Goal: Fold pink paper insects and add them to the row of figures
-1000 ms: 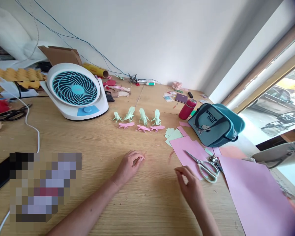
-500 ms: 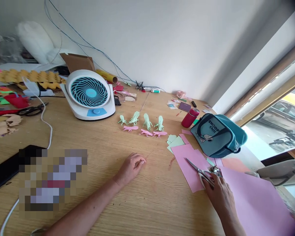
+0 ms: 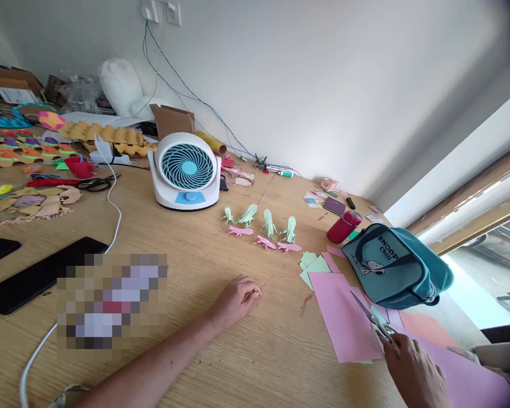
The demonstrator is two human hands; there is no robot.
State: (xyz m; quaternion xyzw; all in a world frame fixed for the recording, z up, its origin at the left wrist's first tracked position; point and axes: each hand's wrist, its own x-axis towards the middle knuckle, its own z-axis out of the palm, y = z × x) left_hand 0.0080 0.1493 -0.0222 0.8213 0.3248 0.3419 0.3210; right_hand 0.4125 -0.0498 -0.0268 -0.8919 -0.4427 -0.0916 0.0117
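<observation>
My right hand [image 3: 414, 365] is closed round the handles of the scissors [image 3: 368, 313], whose blades point up and left above a pink paper sheet [image 3: 338, 317]. Its fingers cover much of the handles. My left hand [image 3: 237, 300] rests on the wooden table [image 3: 272, 345] with its fingers curled in, and nothing shows in them. Beyond it stand several folded green paper insects [image 3: 268, 222], with three pink paper insects [image 3: 266, 242] in a row in front of them.
A teal bag [image 3: 386, 263] and a red flask [image 3: 344, 226] stand at the right behind green paper pieces [image 3: 317, 269]. Larger pink paper [image 3: 463, 362] lies under my right forearm side. At left are a fan [image 3: 187, 173], a white cable [image 3: 118, 212] and a black flat case [image 3: 46, 275].
My right hand has moved right from the bare tabletop to the scissors and taken hold of their handles. My left hand has stayed on the table. The view has turned left.
</observation>
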